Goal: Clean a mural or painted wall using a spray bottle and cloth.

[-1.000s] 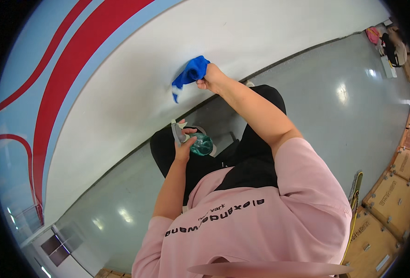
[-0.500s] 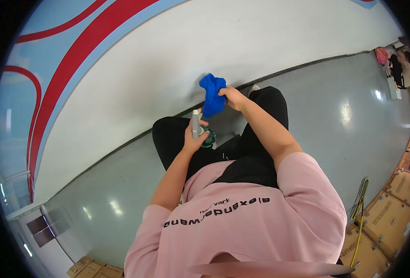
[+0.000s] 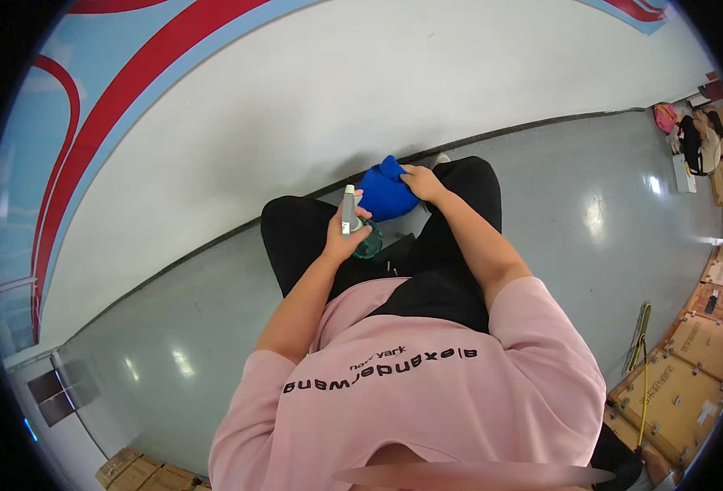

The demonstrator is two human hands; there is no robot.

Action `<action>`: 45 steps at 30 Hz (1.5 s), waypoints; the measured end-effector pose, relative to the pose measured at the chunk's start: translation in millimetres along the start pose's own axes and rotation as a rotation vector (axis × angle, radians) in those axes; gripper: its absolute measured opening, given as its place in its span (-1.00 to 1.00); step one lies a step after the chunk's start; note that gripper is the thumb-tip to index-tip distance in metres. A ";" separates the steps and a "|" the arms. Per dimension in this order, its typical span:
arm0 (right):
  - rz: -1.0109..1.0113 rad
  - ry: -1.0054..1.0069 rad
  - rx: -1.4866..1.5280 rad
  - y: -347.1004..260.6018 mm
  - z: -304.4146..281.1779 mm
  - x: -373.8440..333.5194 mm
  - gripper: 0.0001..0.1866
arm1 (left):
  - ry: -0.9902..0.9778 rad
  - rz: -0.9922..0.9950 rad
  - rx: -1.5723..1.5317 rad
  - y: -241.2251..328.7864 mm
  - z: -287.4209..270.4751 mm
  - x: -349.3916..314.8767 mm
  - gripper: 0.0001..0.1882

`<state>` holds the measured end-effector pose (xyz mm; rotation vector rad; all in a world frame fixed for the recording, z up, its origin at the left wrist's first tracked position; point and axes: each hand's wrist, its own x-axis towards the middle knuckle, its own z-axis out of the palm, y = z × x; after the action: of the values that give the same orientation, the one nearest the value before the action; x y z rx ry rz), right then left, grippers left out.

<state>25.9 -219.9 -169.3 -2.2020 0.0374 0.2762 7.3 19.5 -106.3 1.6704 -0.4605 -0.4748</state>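
My left hand [image 3: 344, 233] is wrapped round the neck of a spray bottle [image 3: 369, 244], which has a grey trigger head and a clear greenish body. Just to the right, a blue cloth [image 3: 387, 193] hangs spread out between my knees, close to the base of the white wall. The fingers of my right hand [image 3: 424, 182] pinch the cloth at its upper right edge. The bottle's head stands beside the cloth's left edge; whether they touch I cannot tell.
The white wall [image 3: 337, 90], with red and blue curves, rises in front of me. A dark strip [image 3: 533, 126] runs along its foot. Grey floor [image 3: 574, 213] spreads to both sides. Wooden crates [image 3: 689, 385] stand at right, near a yellow-and-black strap [image 3: 641, 348]; boxes [image 3: 145, 473] sit at lower left.
My right hand has moved down and slightly right with the blue cloth, which now hangs lower and spreads wider. The left hand still holds the spray bottle, almost unmoved. My view has shifted slightly.
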 end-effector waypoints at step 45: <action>0.156 -0.070 1.183 -150.0 -60.3 -39.4 -0.58 | -0.105 -0.041 -0.737 96.8 -27.0 -15.4 -0.17</action>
<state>17.5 -180.1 -8.0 -1.0138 0.2634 0.3068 6.0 36.3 -6.0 0.9482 -0.2755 -0.6679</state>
